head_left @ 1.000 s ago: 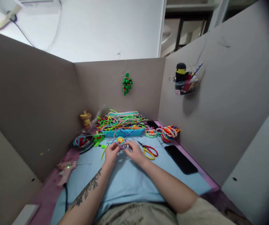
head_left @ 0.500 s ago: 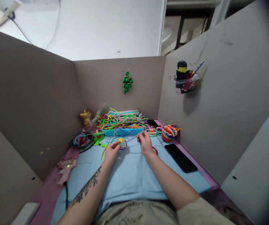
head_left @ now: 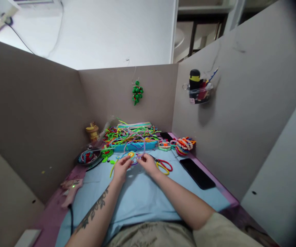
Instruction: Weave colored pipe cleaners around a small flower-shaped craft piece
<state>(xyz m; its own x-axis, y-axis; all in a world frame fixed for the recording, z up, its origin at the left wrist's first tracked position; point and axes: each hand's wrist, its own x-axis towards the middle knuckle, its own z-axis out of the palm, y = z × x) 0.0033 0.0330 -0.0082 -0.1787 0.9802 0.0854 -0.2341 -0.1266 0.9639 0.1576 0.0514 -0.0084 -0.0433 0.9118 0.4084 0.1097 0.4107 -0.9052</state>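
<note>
In the head view my left hand (head_left: 121,167) pinches a small round piece of coiled pipe cleaner (head_left: 131,154), orange and yellow in the middle with a teal edge. My right hand (head_left: 148,164) is close beside it, fingers closed on a purple pipe cleaner (head_left: 144,145) that loops up above the fingertips. Where the strand meets the coil is too small to make out. Scissors (head_left: 171,166) with red and yellow handles lie just right of my right hand. A yellow-green pipe cleaner (head_left: 111,170) rests left of my left hand.
A blue tray (head_left: 148,145) heaped with pipe cleaners stands at the back. At left are a pink glue gun (head_left: 72,193) and a dark bowl (head_left: 96,159). A phone (head_left: 198,174) and finished-looking colourful pieces (head_left: 184,145) lie at right. Grey panels (head_left: 127,89) enclose the table.
My right hand has come down and left, close to my left hand. The purple strand, stretched out before, now arches upward. The scissors show more fully.
</note>
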